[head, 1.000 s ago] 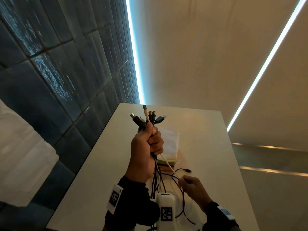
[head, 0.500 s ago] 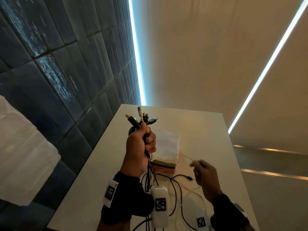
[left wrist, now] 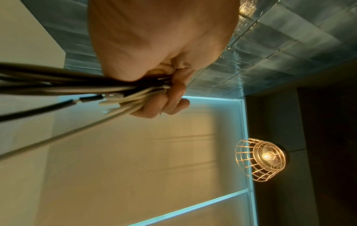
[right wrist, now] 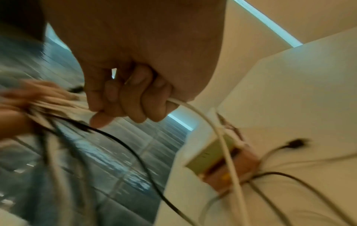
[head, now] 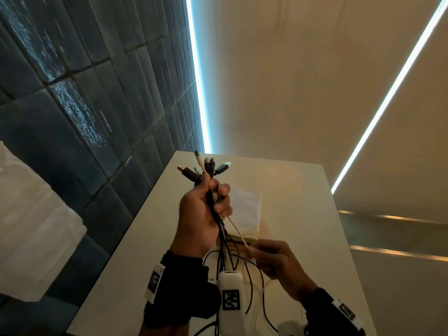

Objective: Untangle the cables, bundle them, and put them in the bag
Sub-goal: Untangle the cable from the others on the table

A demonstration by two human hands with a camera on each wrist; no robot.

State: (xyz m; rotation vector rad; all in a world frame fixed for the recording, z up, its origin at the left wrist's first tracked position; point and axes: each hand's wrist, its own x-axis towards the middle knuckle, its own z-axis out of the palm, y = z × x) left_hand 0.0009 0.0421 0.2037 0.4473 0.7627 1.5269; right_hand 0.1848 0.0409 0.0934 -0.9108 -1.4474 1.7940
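Observation:
My left hand (head: 206,209) is raised above the table and grips a bunch of black and white cables (head: 213,197) in a fist, with their plugs (head: 203,168) fanning out above it. The left wrist view shows the cable bundle (left wrist: 135,91) clamped under curled fingers (left wrist: 170,105). A white cable (head: 236,229) runs taut from that fist down to my right hand (head: 274,258), which holds it lower and to the right. In the right wrist view, curled fingers (right wrist: 133,104) close round the white cable (right wrist: 212,125). Loose cable lengths (head: 252,287) hang down to the table.
A pale folded bag or packet (head: 247,214) lies on the white table (head: 303,202) behind my hands, on top of a yellow-brown item (right wrist: 218,160). A dark tiled wall (head: 84,105) runs along the table's left side. A caged lamp (left wrist: 260,159) shows in the left wrist view.
My left hand stays raised with the bundle. My right hand rose to the right with fingers loose, then came back toward the bundle and now holds the white cable taut.

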